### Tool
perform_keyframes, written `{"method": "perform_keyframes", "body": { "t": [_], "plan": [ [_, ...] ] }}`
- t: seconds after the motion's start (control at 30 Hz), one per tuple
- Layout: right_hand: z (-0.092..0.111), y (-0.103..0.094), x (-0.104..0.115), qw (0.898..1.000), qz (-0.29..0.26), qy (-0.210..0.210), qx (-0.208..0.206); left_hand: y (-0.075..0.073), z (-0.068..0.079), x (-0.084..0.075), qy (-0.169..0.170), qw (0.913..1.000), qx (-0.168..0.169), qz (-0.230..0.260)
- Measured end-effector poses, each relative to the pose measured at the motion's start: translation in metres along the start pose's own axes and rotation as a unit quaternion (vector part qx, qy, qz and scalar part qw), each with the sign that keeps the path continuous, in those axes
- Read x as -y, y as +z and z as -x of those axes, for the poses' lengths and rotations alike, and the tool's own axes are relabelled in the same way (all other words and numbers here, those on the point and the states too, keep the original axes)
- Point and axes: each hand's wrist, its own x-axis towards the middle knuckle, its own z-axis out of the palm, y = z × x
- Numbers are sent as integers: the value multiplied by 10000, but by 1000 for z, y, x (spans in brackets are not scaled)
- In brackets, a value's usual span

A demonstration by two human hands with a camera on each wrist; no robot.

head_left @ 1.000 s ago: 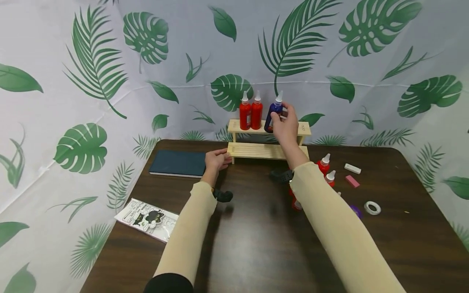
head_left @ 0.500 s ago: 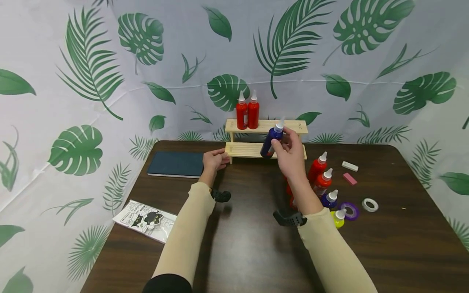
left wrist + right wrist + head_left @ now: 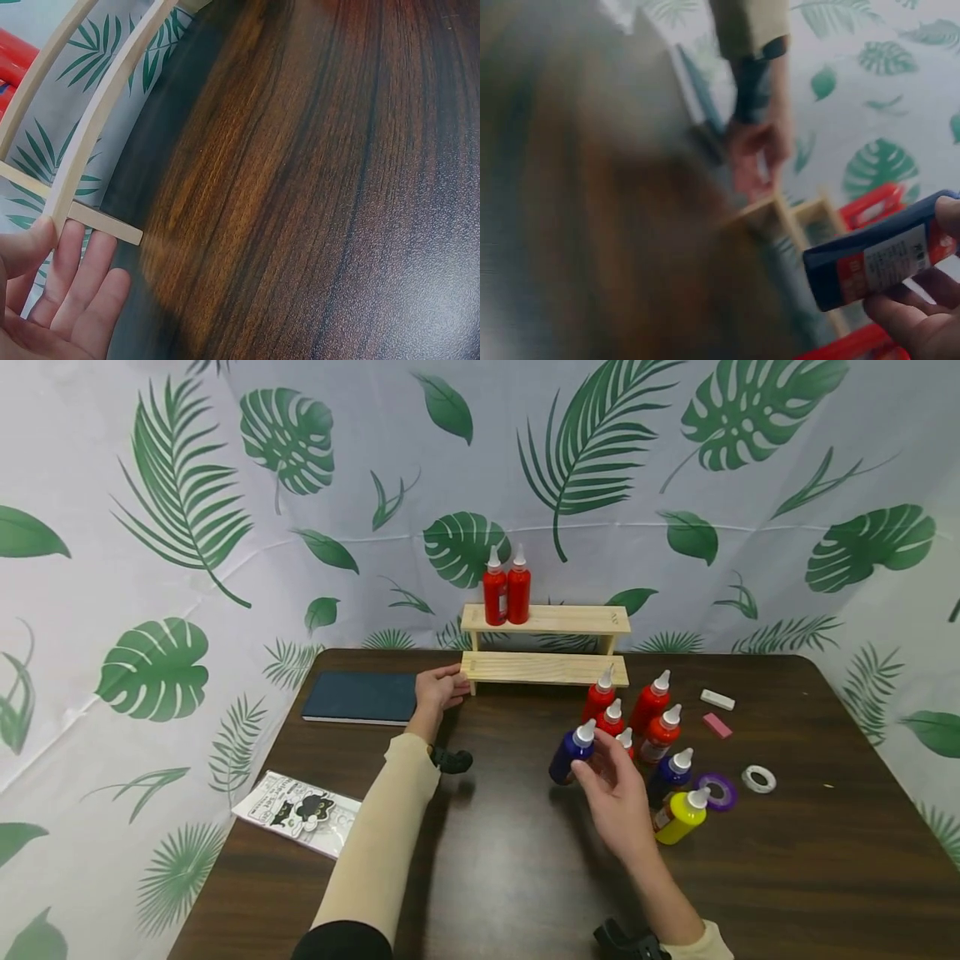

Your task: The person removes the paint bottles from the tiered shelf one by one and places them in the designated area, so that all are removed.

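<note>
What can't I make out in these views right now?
Head: most of one red plastic bottle, behind the right hand.
Head: right end of the flat white package, behind the left cream sleeve.
Right wrist: fine print on the dark blue plastic bottle, too small.

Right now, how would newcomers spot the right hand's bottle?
On the brown table, find the two-tier rack. In front of its right half, the right hand grips a blue squeeze bottle; the other blue one stands beside the yellow bottle.

Cream sleeves point(image 3: 393, 839), black cloth point(image 3: 343, 941) above the left one, and black wristbands point(image 3: 452, 761) are worn.
</note>
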Motion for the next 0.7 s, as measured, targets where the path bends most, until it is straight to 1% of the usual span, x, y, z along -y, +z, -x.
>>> {"method": "perform_keyframes", "body": {
  "t": [0.1,0.17,0.27,0.33,0.47,0.7],
  "plan": [
    [17,0,-17,9994,-159,103,-303,0,0,0,-13,10000,7,35],
    [25,0,-27,9982,-205,139,-549,0,-1,1,21,10000,3,30],
    [31,-2,-38,9959,-158,128,-879,1,-1,2,36,10000,6,-6],
    [33,-5,-43,9947,-140,57,-1019,2,-2,2,36,10000,-7,-21],
    [37,-11,-47,9940,10,59,-1090,1,-2,3,-21,10000,-55,9],
    [38,-15,-52,9937,311,154,-1067,1,-3,1,-24,10000,-39,-6]
  ]
}}
